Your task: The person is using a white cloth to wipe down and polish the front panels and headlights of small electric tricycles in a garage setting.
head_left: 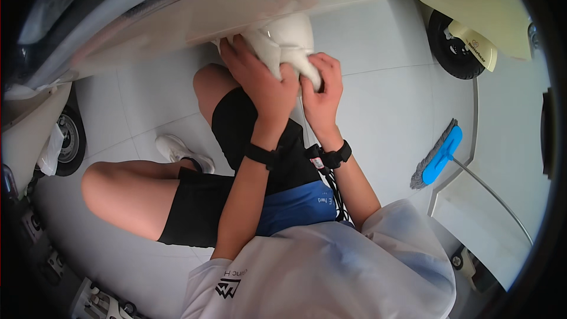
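Observation:
A glossy white rounded piece (287, 35) with lobe-like ends shows below the edge of a large pale panel; its kind I cannot make out. My left hand (260, 82) is closed on its left side, fingers reaching up along it and thumb against a lower lobe. On the right, my right hand (325, 91) grips another lobe (308, 72), with fingers bent over the outside and thumb beneath. The panel hides the upper part of the piece. Black bands circle both my wrists.
The pale glossy panel (224, 12) stretches across the top. At the right stand a cream vehicle with a black wheel (452, 44) and a blue flat mop (443, 155). Another wheel (71, 139) is at the left. Thin cables hang near my right wrist.

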{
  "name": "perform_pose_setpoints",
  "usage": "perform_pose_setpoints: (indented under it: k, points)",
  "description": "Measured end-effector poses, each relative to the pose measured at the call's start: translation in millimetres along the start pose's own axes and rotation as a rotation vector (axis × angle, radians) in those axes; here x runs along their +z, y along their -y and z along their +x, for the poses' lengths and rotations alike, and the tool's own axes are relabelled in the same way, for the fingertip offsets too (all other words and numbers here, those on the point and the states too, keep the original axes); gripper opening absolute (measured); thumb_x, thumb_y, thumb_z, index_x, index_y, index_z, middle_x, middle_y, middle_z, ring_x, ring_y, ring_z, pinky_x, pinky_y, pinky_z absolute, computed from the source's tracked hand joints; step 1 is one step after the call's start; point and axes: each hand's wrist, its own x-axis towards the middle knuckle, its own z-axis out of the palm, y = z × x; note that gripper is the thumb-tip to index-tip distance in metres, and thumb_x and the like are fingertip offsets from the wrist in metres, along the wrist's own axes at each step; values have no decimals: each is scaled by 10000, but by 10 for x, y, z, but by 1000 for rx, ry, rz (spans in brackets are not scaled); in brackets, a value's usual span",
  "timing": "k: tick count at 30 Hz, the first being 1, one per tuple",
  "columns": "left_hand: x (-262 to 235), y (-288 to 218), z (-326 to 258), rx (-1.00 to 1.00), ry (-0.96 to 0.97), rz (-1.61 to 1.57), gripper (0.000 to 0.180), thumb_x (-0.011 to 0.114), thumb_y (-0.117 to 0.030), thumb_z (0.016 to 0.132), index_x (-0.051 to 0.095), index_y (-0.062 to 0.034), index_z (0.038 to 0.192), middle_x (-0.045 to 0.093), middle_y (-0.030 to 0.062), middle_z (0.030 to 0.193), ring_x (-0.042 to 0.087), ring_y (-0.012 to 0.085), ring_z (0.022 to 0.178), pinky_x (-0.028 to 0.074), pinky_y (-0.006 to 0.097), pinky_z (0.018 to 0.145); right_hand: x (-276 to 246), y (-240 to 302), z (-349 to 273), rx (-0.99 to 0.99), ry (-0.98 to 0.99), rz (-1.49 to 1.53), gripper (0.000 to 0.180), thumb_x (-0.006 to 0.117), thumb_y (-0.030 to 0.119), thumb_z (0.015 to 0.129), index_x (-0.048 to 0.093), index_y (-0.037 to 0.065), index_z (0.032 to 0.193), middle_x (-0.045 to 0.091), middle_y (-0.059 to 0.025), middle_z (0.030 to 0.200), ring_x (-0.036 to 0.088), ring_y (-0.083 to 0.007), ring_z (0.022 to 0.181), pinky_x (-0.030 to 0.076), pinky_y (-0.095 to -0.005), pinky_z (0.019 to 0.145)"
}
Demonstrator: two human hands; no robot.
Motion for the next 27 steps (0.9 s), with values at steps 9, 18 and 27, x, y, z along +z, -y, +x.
perform_pose_setpoints:
  k: [9, 18, 27]
  points:
    - [-205, 93, -32, 42, 149, -292, 830, 447, -9, 826, 99, 97, 1573, 94, 366, 1621, 153, 521, 1517, 144, 550, 1257, 71, 9, -40, -325, -33, -272, 438, 629, -92, 748, 703, -4, 1170, 654, -142, 1226, 616, -340, 1117, 523, -422, 957]
    - [-237, 47, -6, -3, 238, -238, 862, 503, -36, 825, 84, 115, 1563, 53, 460, 1566, 60, 648, 1466, 105, 660, 1214, 6, 19, 149, -419, 5, -342, 397, 597, -121, 762, 682, -39, 1142, 653, -172, 1183, 631, -359, 1067, 538, -420, 914]
    - [-146, -158, 90, -33, 237, -105, 914, 499, 38, 797, 22, 125, 1572, 3, 475, 1570, 43, 652, 1466, 72, 652, 1221, 85, 97, 435, -434, -80, -331, 371, 593, -130, 742, 701, -50, 1088, 677, -172, 1105, 657, -346, 992, 561, -407, 839]
